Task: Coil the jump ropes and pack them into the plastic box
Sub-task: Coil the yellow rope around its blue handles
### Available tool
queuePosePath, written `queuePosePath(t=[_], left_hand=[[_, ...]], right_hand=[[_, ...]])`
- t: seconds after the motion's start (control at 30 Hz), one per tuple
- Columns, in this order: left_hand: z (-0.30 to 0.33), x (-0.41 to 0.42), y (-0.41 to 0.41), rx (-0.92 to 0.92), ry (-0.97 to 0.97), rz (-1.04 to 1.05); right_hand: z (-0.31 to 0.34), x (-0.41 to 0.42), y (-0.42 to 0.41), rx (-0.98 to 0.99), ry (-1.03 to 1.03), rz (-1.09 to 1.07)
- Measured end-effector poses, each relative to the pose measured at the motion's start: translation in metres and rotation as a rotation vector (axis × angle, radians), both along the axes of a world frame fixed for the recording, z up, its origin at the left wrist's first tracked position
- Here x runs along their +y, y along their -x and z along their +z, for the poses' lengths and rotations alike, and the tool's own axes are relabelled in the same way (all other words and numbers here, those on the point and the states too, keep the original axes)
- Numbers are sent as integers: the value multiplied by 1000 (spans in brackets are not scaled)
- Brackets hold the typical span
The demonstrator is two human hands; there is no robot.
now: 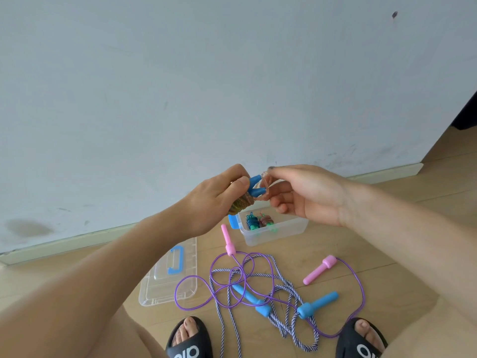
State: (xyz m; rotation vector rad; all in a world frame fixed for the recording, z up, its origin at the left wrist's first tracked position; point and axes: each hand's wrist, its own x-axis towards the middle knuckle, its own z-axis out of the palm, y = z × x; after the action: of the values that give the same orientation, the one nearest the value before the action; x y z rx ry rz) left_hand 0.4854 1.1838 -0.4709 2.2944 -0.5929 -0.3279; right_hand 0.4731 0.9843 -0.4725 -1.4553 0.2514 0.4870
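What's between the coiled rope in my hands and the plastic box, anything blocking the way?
Nothing visible. The coiled rope is held just above the open plastic box; its lid lies off to the side, and two coiled ropes inside leave room.

Coiled rope [242,201] between both hands

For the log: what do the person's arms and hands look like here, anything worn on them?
Both forearms are bare, with no sleeves in view. The left hand and right hand wear no gloves, rings, watch or wristband that I can see. One right fingernail looks dark, possibly painted.
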Motion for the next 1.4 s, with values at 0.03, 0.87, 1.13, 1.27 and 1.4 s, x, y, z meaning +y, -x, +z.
queuePosePath(t=[0.03,0.87,1.13,1.27,1.4], left_hand=[[0,0,1,-13,-17,-5],[-3,1,-6,-130,-146,-8],[-3,-3,-4,-165,-175,-39],[-3,-3,-6,-174,-172,-30],[-3,-2,-8,-186,-169,-30]], right_hand=[[0,0,0,-37,32,2],[-9,13,2,87,-191,-272],[-13,17,-5,157,-294,-383],[-9,12,-7,163,-322,-346],[-5,9,-8,165,-318,-315]])
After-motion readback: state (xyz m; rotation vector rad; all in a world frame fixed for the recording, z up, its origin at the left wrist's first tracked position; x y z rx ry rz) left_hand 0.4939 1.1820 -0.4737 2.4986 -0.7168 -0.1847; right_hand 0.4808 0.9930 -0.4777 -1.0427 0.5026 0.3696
